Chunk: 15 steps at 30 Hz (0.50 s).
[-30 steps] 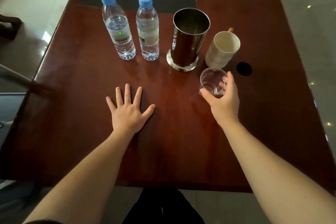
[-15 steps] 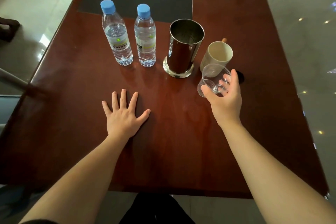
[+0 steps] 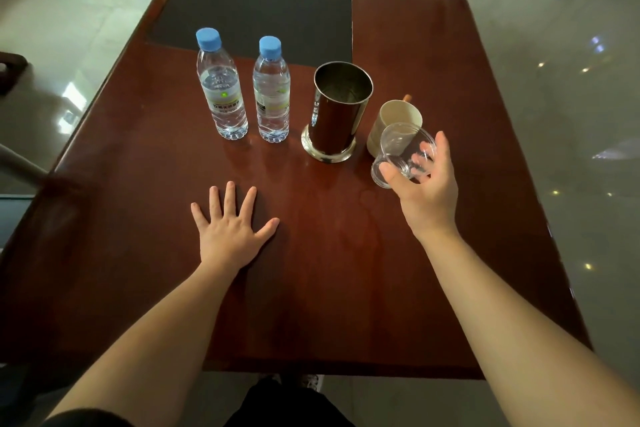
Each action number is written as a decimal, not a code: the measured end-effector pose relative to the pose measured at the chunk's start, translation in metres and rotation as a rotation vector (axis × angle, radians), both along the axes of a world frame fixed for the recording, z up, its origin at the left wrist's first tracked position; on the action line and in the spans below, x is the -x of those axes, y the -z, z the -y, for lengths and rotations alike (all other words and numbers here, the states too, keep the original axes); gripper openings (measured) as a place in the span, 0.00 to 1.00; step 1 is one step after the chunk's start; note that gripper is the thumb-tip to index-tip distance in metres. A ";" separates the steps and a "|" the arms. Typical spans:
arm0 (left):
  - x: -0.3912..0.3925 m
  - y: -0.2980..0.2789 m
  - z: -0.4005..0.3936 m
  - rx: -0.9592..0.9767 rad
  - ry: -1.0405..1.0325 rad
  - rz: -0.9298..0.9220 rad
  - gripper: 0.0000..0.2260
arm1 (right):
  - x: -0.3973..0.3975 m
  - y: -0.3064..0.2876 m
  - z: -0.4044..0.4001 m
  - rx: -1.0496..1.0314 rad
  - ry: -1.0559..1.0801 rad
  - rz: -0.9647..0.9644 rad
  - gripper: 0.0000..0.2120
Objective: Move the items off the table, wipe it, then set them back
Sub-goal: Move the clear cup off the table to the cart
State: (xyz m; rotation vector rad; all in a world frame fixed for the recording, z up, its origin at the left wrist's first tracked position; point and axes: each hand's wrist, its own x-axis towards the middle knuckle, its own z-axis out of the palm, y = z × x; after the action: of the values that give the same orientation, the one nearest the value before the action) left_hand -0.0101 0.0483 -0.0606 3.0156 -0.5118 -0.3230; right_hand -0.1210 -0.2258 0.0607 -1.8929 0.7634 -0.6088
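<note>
My right hand point(image 3: 427, 191) grips a clear plastic cup point(image 3: 398, 149), lifted off the dark red wooden table point(image 3: 311, 270) and tilted, in front of a cream mug point(image 3: 398, 114). Left of the mug stands a shiny metal cylinder point(image 3: 337, 114). Two water bottles with blue caps stand further left: one point(image 3: 221, 94) at the far left, the other point(image 3: 272, 94) beside it. My left hand point(image 3: 232, 225) lies flat on the table with its fingers spread, holding nothing.
A dark inlay panel point(image 3: 259, 0) covers the table's far middle. Glossy tiled floor point(image 3: 571, 97) lies right and left of the table. A dark chair part point(image 3: 10, 69) shows at the left edge. The table's near edge is just before my legs.
My right hand has lifted the clear cup off the table and tilted it, moving it up in front of the cream mug. My left hand stays flat.
</note>
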 end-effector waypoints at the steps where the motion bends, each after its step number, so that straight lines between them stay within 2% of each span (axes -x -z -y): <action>1: 0.000 0.000 0.000 0.007 -0.001 0.004 0.41 | -0.001 0.002 -0.002 -0.005 -0.009 -0.007 0.51; 5: 0.001 0.001 0.000 0.021 -0.002 0.016 0.41 | -0.014 0.011 -0.019 -0.019 -0.070 -0.028 0.48; 15: 0.002 0.000 -0.001 0.041 0.001 0.005 0.40 | -0.085 0.032 -0.112 -0.064 -0.328 -0.046 0.51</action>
State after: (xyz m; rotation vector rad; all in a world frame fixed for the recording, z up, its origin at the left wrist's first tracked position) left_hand -0.0124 0.0490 -0.0604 2.9780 -0.5133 -0.3010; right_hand -0.0356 -0.1136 0.0290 -1.9237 0.4788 -0.3330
